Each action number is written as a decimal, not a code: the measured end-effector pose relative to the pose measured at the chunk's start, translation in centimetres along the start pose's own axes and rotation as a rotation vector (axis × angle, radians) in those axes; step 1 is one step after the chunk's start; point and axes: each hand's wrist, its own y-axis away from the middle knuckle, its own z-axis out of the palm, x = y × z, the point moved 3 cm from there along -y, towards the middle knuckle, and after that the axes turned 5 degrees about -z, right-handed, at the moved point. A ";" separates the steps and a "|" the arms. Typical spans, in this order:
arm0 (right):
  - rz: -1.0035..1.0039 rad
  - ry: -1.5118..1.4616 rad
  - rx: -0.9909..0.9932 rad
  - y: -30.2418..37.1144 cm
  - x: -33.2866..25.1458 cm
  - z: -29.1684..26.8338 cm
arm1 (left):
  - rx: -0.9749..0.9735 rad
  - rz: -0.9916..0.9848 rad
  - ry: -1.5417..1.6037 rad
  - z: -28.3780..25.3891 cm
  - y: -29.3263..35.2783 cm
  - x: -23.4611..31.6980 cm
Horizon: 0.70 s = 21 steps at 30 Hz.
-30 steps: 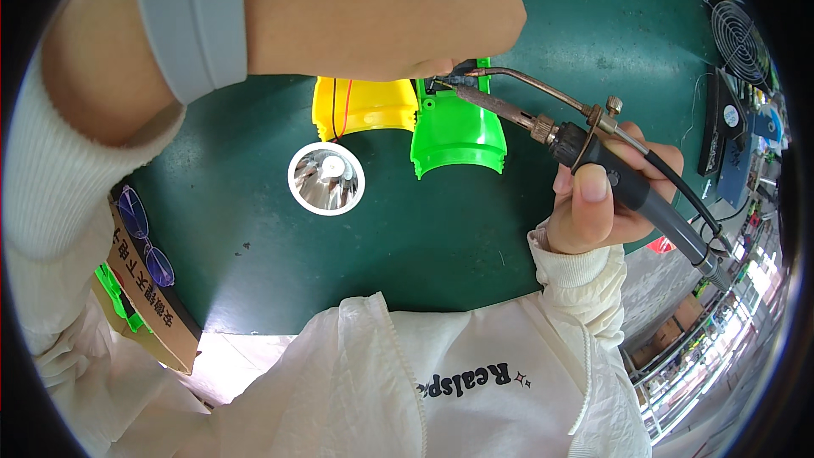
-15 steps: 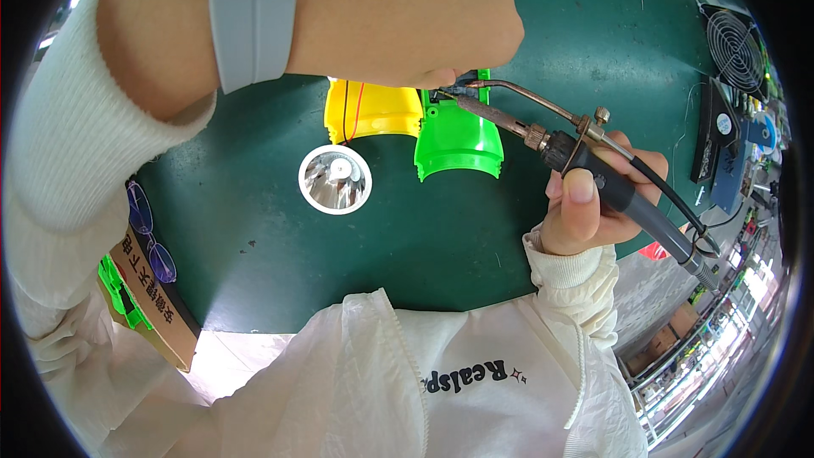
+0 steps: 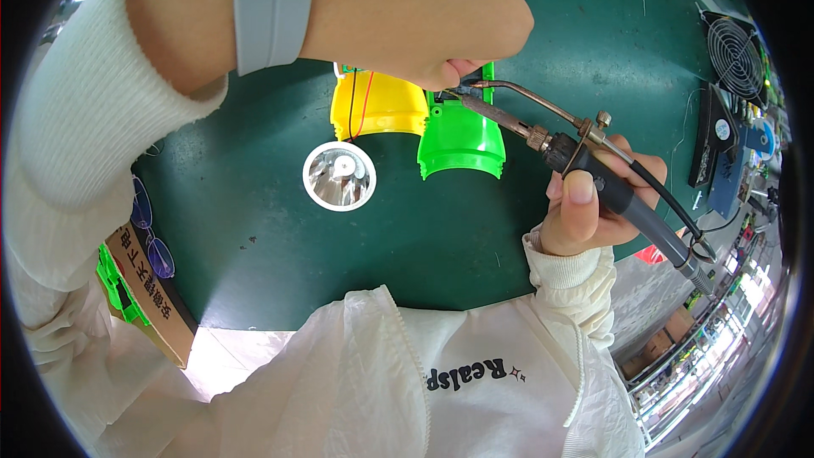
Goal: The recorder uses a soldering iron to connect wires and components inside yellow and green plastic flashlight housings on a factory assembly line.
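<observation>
1. The right hand (image 3: 593, 212) is closed round the black handle of a soldering iron with a brass feed tube (image 3: 585, 161), thumb pressed along the top. It is a full wrap with nothing slack. A firm grip of this kind suits fine tip work, and I judge the wrist would do better braced than floating.

2. The left hand (image 3: 415, 13) is curled into a loose fist at the far side of the scene, its fingertips pinched down at the iron's tip. It probably holds a wire or small part there, but the knuckles hide it, so I cannot tell what is in the pinch.

3. The iron's tip meets the far end of the bright green plastic half-shell (image 3: 462, 136), which lies on the dark green bench mat (image 3: 254, 246). The joint looks to want only a brief touch, since plastic this near a hot tip will mar easily.

4. Just left of it, touching or nearly so, lies a yellow plastic half-shell (image 3: 377, 106) with thin red and black wires (image 3: 360, 102) running over it (these should stay clear of the barrel).

5. Nearer and left sits a round silver reflector cup with a white rim (image 3: 339, 175), apart from both shells.

6. At the far right stands a small black fan (image 3: 733, 55).
</observation>
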 end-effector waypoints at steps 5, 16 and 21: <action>-0.006 0.020 -0.022 0.0 -0.1 -0.1 | -0.026 0.049 0.028 0.6 -0.3 -0.8; -0.005 -0.010 0.028 0.5 0.1 -0.2 | -0.109 -0.217 0.213 -1.7 0.2 0.6; -0.022 0.018 0.024 0.5 0.2 -0.2 | -0.176 -0.272 0.276 -1.3 -0.2 0.3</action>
